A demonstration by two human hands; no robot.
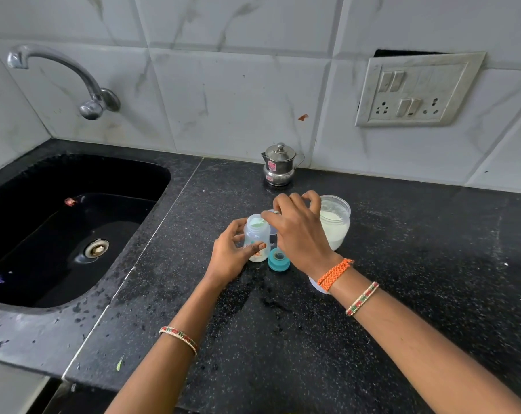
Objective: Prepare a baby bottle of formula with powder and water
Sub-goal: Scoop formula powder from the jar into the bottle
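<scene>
My left hand [230, 258] fingers grip the open bottle [256, 238] upright on the surface [283, 339]; my right hand [298, 227] pinches a scoop [268, 216] over its mouth, powder jar [336, 222] just right.

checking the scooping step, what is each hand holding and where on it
Left hand grips the baby bottle around its lower body. Right hand holds a scoop over the bottle mouth; grip hidden.

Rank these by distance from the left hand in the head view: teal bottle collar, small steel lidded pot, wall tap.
1. Teal bottle collar: just right of the left hand, on the counter.
2. Small steel lidded pot: behind, against the wall.
3. Wall tap: far left, above the sink.
</scene>
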